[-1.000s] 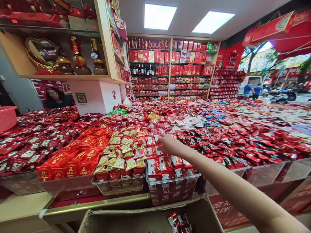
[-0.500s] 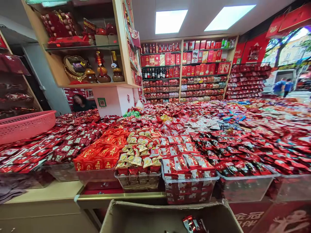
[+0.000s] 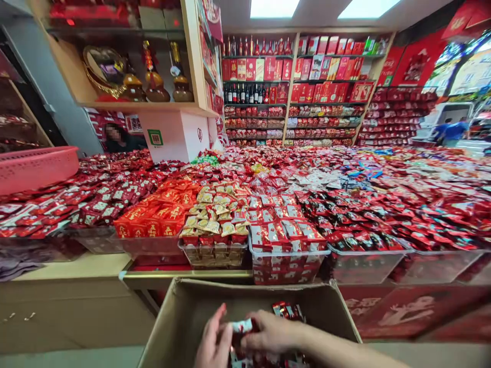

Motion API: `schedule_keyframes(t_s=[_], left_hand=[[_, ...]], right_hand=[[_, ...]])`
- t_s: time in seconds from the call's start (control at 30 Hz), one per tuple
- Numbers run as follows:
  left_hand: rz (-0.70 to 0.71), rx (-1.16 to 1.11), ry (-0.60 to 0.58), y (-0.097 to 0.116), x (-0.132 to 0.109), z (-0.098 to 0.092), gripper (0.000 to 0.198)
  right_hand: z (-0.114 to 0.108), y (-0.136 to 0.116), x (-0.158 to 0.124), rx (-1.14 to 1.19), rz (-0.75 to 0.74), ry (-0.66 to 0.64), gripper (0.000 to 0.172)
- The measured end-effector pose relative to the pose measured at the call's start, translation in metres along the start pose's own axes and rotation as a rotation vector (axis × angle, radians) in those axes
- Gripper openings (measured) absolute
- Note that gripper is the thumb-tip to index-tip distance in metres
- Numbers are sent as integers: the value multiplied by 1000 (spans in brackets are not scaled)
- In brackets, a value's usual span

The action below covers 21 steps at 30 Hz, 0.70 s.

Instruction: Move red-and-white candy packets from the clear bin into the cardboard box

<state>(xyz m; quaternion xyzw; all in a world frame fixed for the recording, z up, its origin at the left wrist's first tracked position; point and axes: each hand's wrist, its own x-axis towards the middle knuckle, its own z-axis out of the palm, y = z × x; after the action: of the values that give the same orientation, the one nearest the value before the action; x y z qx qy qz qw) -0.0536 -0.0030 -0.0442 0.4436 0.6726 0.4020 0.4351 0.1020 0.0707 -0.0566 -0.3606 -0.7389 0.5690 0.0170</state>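
Observation:
Both my hands are down inside an open cardboard box [image 3: 184, 317] at the bottom of the view. My left hand [image 3: 213, 342] and my right hand [image 3: 270, 332] are closed together on a bunch of red-and-white candy packets [image 3: 242, 327]. More red packets [image 3: 286, 310] lie in the box behind them. Just beyond the box, a clear plastic bin [image 3: 287, 258] is piled with the same red-and-white packets. A bin of gold-wrapped candies [image 3: 215, 220] stands to its left.
A wide counter of red wrapped sweets [image 3: 383, 204] fills the middle. A pink basket [image 3: 36, 166] sits at the left. A person [image 3: 118, 138] sits behind the counter. Shelves of red boxes and bottles [image 3: 291, 82] line the back wall. The street opening [image 3: 456, 122] is at the right.
My right hand left the red-and-white packet bin and came down into the box. Both hands now grip packets there. The camera has tilted down and shifted left.

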Motion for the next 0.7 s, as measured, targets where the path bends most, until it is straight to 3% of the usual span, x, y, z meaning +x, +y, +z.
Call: schedule_keyframes(t_s=[0.07,0.13,0.17,0.23,0.3,0.37,0.47,0.7], left_hand=[[-104,-210,-75,11,-1,0,59],[-79,-286,-150,26,-4,4,52],[-23,-280,-133,34,-5,7,47],[114,-222,-46,46,-5,16,35],[223,-183,48,53,-2,25,29],[270,-179,93,58,2,32,26],[267,-208,115,63,9,41,25],[216,-331,144,75,12,57,24]], right_hand=[[-4,-19,-19,338,-76,-153,26],[-5,-36,-33,434,-197,-190,30],[-5,-41,-38,400,-262,-105,30],[-2,-47,-43,271,-343,228,31],[1,-45,-41,168,-335,580,38],[1,-41,-37,113,-282,773,42],[-4,-34,-34,50,-241,880,44],[-17,-39,-40,52,-231,967,47]])
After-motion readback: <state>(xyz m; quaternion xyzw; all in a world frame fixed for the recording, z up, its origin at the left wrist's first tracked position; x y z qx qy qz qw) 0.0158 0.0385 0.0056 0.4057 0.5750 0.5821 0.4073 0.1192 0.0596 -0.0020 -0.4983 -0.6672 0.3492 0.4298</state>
